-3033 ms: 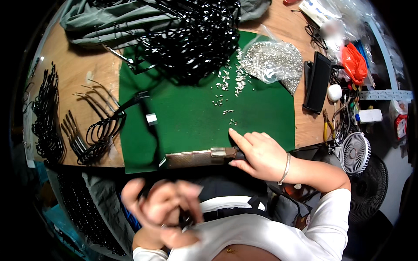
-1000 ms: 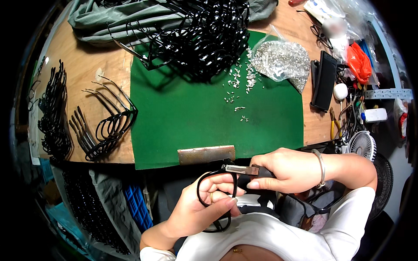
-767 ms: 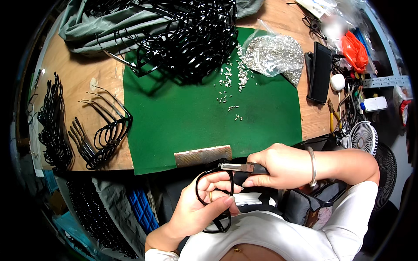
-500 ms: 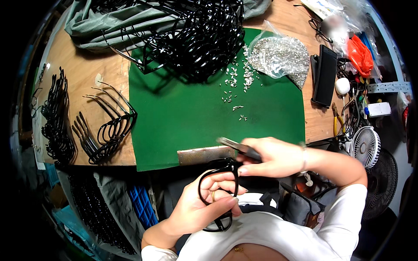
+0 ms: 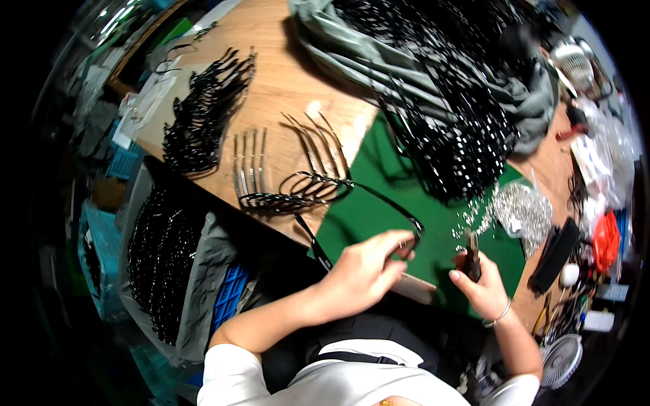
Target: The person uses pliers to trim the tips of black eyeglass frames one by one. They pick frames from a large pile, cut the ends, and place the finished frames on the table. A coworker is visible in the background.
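Observation:
My left hand (image 5: 365, 271) is closed on a black eyeglass frame (image 5: 389, 196), above the front left part of the green mat (image 5: 359, 237). The frame's long temples stick out past the fingers; its front is mostly hidden and blurred. To the far left of that hand, a row of nested black eyeglass frames (image 5: 288, 201) sits on the wooden table with temples pointing up. My right hand (image 5: 484, 291) grips a pair of pliers (image 5: 472, 257), jaws pointing away from me. Just beyond the pliers, small silver pieces (image 5: 474, 220) lie scattered on the mat.
A large heap of black frames (image 5: 467, 128) rests on grey cloth (image 5: 338, 47) at the back. Another frame stack (image 5: 206, 118) is at far left. A clear bag of silver pieces (image 5: 521, 210), a black case (image 5: 554, 256) and a white fan (image 5: 562, 358) are on the right.
The view has swung left. My left hand has carried the eyeglass frame from above my lap toward the nested row. My right hand, with the pliers, has parted from the frame.

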Tool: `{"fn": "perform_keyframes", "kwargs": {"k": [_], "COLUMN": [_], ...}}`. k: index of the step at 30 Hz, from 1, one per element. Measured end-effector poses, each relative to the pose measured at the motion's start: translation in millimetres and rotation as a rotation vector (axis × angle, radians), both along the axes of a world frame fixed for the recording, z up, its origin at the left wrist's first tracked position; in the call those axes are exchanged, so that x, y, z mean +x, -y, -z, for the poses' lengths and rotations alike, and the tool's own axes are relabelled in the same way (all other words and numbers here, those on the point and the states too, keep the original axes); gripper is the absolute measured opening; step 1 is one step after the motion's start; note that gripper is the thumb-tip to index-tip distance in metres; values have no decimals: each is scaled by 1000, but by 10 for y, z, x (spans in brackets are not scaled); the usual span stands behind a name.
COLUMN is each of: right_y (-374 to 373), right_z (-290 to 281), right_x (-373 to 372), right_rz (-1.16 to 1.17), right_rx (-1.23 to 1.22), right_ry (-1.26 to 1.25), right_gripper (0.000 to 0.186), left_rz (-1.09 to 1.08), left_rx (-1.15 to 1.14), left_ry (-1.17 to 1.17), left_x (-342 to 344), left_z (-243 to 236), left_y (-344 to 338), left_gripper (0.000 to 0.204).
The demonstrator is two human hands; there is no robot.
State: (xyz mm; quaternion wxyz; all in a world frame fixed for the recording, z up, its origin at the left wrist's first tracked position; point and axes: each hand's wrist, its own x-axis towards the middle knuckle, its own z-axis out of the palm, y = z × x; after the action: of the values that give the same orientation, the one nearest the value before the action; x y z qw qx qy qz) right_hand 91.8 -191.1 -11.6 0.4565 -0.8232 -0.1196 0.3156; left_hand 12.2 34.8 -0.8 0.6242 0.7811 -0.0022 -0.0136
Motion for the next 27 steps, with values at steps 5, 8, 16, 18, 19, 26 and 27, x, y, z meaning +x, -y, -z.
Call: {"fn": "perform_keyframes", "kwargs": {"k": [5, 8, 16, 18, 19, 26, 27], "right_y": [-68, -58, -138, -61, -29, -153, -186], "right_z": [70, 100, 66, 167, 197, 126, 123], "right_x": [-102, -51, -91, -99, -93, -51, -37], "right_rz": [-75, -22, -79, -52, -33, -91, -115], "right_rx": [24, 55, -1, 32, 48, -68, -96], "right_ry": [58, 34, 29, 47, 56, 95, 137], "right_gripper": [24, 22, 23, 23, 22, 21, 21], "left_rz": [-272, -270, -477, -271, -66, -303, -354], "left_rx": [-53, -161, -118, 213, 421, 1311, 1286], "left_ry": [-137, -171, -26, -77, -20, 179, 54], "left_x": [236, 233, 380, 290, 186, 53, 50], "left_z": [122, -6, 149, 17, 113, 226, 286], "left_y": [-467, -575, -687, -893, -1009, -1294, -1172], "left_gripper": [34, 36, 31, 26, 28, 69, 55]}}
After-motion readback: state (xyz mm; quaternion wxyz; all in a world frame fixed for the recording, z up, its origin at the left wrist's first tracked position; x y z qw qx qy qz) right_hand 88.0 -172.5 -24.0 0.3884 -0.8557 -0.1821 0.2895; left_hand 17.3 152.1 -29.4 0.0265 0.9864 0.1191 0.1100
